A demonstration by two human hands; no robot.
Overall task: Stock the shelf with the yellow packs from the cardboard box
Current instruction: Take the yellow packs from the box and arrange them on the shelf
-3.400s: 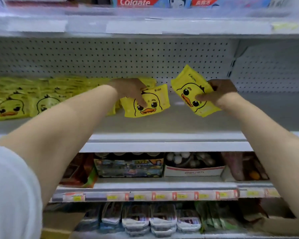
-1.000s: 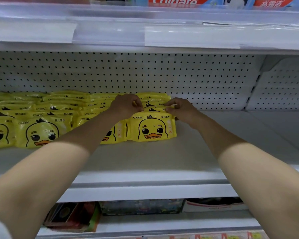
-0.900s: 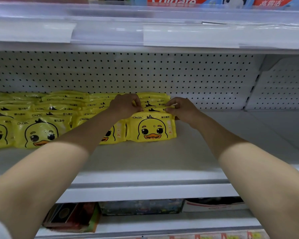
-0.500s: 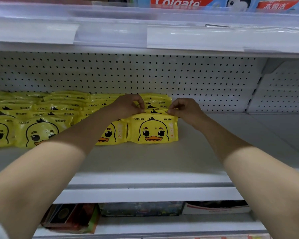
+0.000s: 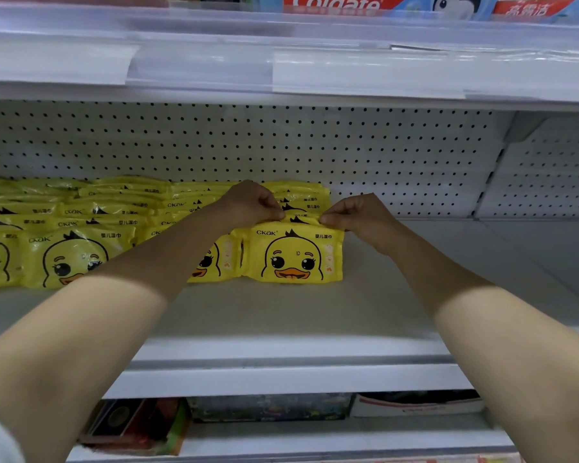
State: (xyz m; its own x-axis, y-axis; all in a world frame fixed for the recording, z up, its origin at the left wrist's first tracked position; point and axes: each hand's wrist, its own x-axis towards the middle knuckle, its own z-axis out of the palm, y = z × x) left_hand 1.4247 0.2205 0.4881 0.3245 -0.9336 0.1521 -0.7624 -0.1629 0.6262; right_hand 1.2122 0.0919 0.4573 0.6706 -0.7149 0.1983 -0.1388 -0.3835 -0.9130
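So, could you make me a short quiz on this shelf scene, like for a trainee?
1. True or false: the left hand and the right hand both pinch the top edge of the front yellow pack.
2. On which side of the yellow packs is the shelf bare? A: left. B: right. C: neither.
3. Fill in: the red box on the level above reads ____.
Key: 1 true; 2 B; 3 Colgate.

Colgate boxes (image 5: 341,2) above, assorted boxes (image 5: 268,407) below
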